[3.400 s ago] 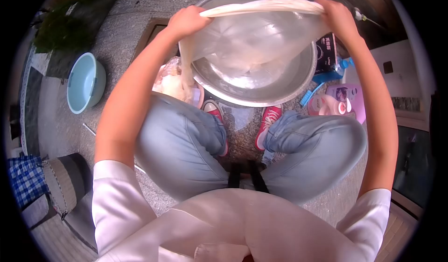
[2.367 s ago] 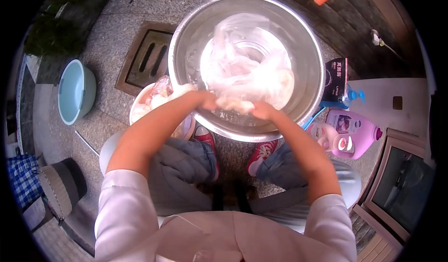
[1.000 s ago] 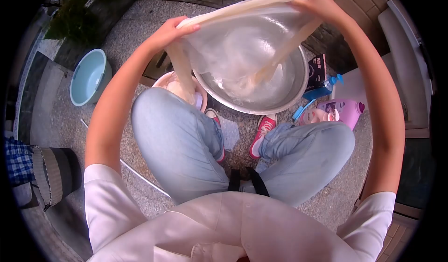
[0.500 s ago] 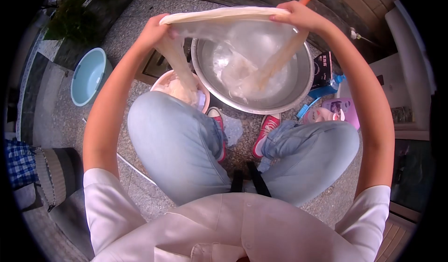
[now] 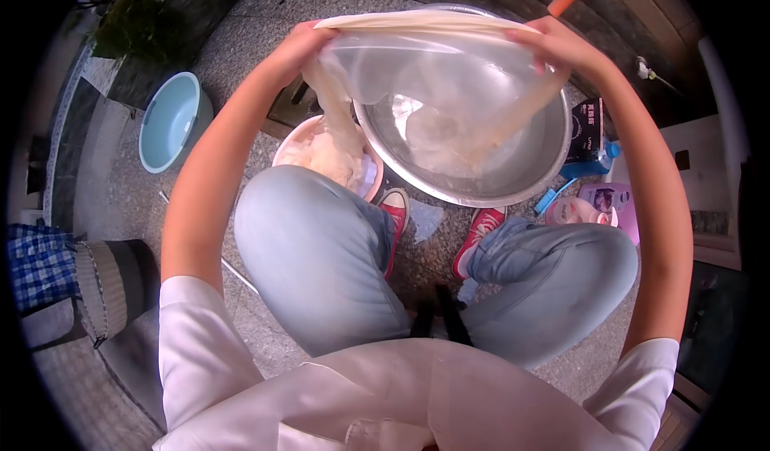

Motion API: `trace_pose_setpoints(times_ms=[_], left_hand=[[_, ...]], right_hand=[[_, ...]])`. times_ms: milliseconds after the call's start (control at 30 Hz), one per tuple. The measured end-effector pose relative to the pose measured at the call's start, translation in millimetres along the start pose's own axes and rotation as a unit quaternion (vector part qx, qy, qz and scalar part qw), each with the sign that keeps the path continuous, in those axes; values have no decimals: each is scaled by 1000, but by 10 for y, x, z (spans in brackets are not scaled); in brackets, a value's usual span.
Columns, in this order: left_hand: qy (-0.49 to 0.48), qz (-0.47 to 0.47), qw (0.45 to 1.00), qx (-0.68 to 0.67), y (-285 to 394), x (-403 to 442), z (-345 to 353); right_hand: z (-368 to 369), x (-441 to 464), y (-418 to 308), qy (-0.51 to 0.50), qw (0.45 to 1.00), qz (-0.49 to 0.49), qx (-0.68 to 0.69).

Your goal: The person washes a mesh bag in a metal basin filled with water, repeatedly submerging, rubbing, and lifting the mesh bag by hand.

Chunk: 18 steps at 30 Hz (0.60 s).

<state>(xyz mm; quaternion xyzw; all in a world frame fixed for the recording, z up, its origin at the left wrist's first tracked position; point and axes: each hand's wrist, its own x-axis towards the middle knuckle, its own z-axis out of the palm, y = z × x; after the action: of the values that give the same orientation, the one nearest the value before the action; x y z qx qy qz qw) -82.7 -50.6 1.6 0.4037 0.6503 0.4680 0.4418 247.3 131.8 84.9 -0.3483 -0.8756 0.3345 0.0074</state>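
A sheer, wet, cream-coloured cloth (image 5: 433, 24) is stretched between my two hands above a large metal basin (image 5: 449, 191). My left hand (image 5: 303, 48) is closed on its left end, and my right hand (image 5: 553, 46) grips the right end. The middle of the cloth hangs down as a see-through sheet over the basin. One strand falls on the left toward a pink basin (image 5: 377, 186), which holds more pale cloth (image 5: 325, 156). Another strand slants from my right hand down into the metal basin.
A light blue basin (image 5: 170, 122) stands at the left. Right of the metal basin are a black packet (image 5: 587, 130), a blue bottle (image 5: 592, 164), a blue brush (image 5: 553, 197) and a purple bottle (image 5: 624, 206). A checked bag (image 5: 40, 266) lies lower left.
Since the basin dip 2.4 s ago, both hands have risen with the cloth spread between them. Over the last half second, the hands and basins have shifted right in view.
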Motion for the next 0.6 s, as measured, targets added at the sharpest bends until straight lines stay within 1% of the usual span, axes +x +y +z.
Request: trace_pose_setpoints(times_ms=[167, 233, 300, 367, 400, 433, 467, 500, 533, 567, 600], left_hand=[[-15, 0, 1000, 5, -23, 195, 93], [-17, 0, 1000, 11, 1, 239, 177], [4, -10, 996, 93, -13, 285, 254], [-19, 27, 987, 156, -108, 335, 313], [-69, 64, 988, 126, -284, 419, 313], [-59, 74, 968, 233, -375, 406, 416], [-102, 135, 928, 331, -630, 450, 422], [-202, -61, 887, 411, -407, 273, 590], [-268, -24, 827, 494, -599, 254, 649], [-304, -73, 800, 513, -688, 187, 732], [-334, -23, 758, 560, -835, 154, 769]], right_hand=[[-43, 96, 230, -25, 999, 15, 22], [-31, 103, 308, -20, 999, 8, 28], [-2, 87, 389, -16, 999, 3, 34], [48, 67, 464, -9, 999, 26, 36], [120, 112, 620, -19, 999, 14, 41], [193, 85, 686, -37, 998, 40, 18], [333, 87, 836, -67, 997, 47, 13], [485, 100, 1010, -117, 991, 65, 8], [635, 71, 1072, -164, 982, 90, -30], [820, 11, 1110, -217, 971, 93, -44], [1003, -67, 1129, -270, 956, 94, -58]])
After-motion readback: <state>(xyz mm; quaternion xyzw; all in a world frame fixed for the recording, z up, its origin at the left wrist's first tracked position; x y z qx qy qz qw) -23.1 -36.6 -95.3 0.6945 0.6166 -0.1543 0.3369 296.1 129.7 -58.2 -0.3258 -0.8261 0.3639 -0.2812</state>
